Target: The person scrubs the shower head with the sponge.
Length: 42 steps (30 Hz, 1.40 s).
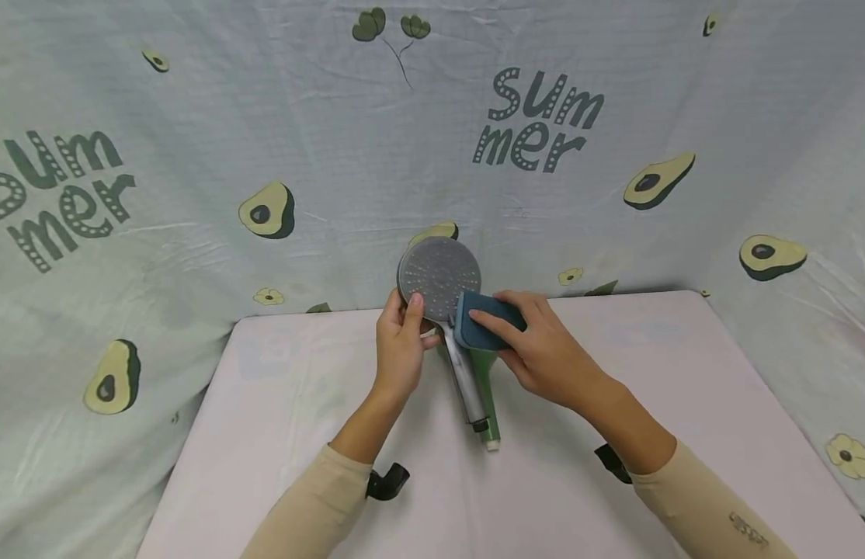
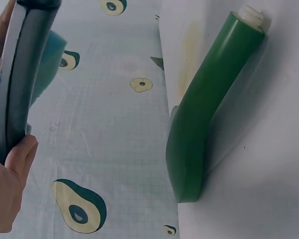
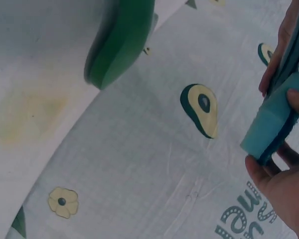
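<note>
My left hand [image 1: 402,341] grips a silver handheld shower head [image 1: 441,273] by the edge of its round head, thumb on the nozzle face. The shower head is raised, its nozzle plate turned toward the head camera and its handle slanting down. In my right hand [image 1: 544,349] a blue sponge [image 1: 488,320] is pinched between fingers and thumb. The sponge rests at the lower right of the nozzle face, by the neck. In the right wrist view the sponge [image 3: 274,119] shows a lighter foam layer and a darker side, close against the shower head.
A second, green shower head [image 2: 204,104] lies on the white table [image 1: 300,388] behind the silver one, its threaded end toward me. Patterned cloth [image 1: 321,155] with avocados hangs at the back and sides. Black straps or mounts [image 1: 388,481] show at the wrists.
</note>
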### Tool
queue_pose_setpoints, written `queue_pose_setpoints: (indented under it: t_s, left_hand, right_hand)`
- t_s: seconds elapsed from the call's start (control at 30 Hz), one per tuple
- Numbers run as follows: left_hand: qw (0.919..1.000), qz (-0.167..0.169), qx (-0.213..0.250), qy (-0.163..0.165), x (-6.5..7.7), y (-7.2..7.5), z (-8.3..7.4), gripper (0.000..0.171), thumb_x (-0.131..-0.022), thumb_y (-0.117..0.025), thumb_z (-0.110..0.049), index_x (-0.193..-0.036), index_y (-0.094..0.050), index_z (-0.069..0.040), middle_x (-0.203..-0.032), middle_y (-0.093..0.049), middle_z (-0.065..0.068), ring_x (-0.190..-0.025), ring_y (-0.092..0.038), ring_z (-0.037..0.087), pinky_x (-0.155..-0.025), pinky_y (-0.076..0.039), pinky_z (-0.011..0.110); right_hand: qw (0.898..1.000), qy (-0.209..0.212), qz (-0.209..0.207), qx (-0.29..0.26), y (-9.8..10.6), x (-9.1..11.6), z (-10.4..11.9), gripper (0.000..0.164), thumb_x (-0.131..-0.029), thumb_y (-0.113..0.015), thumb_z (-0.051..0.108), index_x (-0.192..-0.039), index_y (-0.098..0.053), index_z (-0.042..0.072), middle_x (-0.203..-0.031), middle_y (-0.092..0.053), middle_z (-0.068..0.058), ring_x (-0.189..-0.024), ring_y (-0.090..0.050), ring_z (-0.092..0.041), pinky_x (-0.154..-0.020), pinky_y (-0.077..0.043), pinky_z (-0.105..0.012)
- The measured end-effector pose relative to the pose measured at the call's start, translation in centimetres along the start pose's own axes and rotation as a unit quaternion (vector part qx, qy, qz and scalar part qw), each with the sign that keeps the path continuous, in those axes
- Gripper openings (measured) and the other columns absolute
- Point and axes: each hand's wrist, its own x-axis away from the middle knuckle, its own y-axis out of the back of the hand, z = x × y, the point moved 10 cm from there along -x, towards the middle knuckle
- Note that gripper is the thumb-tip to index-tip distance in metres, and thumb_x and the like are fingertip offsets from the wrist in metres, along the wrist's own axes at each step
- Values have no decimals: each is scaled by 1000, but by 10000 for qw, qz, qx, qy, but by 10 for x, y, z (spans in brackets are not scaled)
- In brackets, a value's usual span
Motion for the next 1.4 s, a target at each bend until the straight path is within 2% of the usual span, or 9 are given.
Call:
queue_pose_setpoints:
  t_s: [0.23, 0.43, 0.5, 0.63, 0.87, 1.03, 1.17, 1.27, 1.4]
  left_hand:
    - [9997, -206, -137, 64, -5, 6, -1, 35, -113, -43, -20, -141, -52, -1, -126, -67, 26, -100, -75, 24, -72, -64, 32]
    - [9992, -291, -226, 160, -8, 12, 1, 35, -113, -42, -19, -143, -52, -3, -128, -68, 24, -107, -74, 33, -71, -64, 30]
    - [9992, -287, -199, 171, -8, 12, 2, 35, -113, -42, -19, -143, -52, -3, -128, -67, 24, -108, -73, 35, -71, -64, 30]
    - [9995, -195, -87, 222, -8, 8, 4, 36, -113, -43, -19, -144, -52, -3, -129, -66, 25, -107, -74, 33, -71, -64, 30]
    - [9983, -99, -319, 472, -1, 2, 12, 37, -112, -47, -20, -145, -55, -9, -126, -67, 21, -93, -72, 14, -61, -58, 18]
    - [9988, -83, -333, 349, -3, 1, 10, 38, -111, -48, -21, -148, -55, -13, -130, -66, 19, -100, -72, 19, -59, -54, 18]
    - [9986, -11, -460, 276, -6, 1, 10, 40, -111, -49, -21, -151, -52, -14, -133, -63, 19, -110, -72, 28, -68, -61, 23]
    - [9973, -10, -706, 196, -7, 2, 9, 41, -111, -50, -22, -151, -52, -14, -135, -62, 19, -113, -71, 33, -76, -64, 33]
    - [9960, -16, -892, 88, -9, 2, 9, 42, -111, -50, -22, -152, -52, -14, -140, -60, 17, -115, -70, 35, -79, -64, 39]
  right_hand:
    - [9949, 862, 441, -294, -15, 21, 36, 70, -88, -82, 14, -150, -54, 26, -144, -51, -19, -127, -52, -36, -101, -53, -52]
    - [9847, 1619, 645, -60, -24, 39, 65, 78, -84, -84, 15, -152, -50, 33, -145, -52, -14, -127, -53, -32, -102, -54, -48]
    - [9844, 1648, 611, -1, -23, 40, 66, 81, -82, -86, 16, -152, -50, 33, -144, -53, -14, -127, -53, -32, -102, -54, -47]
    - [9897, 1344, 402, 297, -21, 28, 57, 77, -82, -87, 17, -150, -53, 32, -141, -54, -17, -123, -56, -34, -100, -55, -48]
    - [9866, 735, 83, 1451, -15, -2, 44, 65, -86, -82, 17, -146, -59, 27, -137, -57, -23, -118, -59, -42, -94, -57, -54]
    - [9843, 668, 430, 1574, -16, -9, 42, 62, -87, -81, 17, -145, -60, 28, -138, -57, -21, -118, -58, -41, -92, -57, -52]
    - [9830, 948, 902, 1285, -23, 1, 47, 60, -87, -81, 17, -143, -62, 31, -138, -57, -17, -118, -58, -38, -94, -57, -51]
    - [9782, 1267, 1265, 1054, -29, 12, 56, 62, -86, -81, 16, -142, -62, 33, -140, -57, -15, -119, -57, -36, -96, -56, -49]
    - [9720, 1426, 1472, 1145, -34, 17, 61, 65, -82, -84, 16, -141, -62, 33, -141, -56, -15, -121, -56, -36, -98, -55, -49]
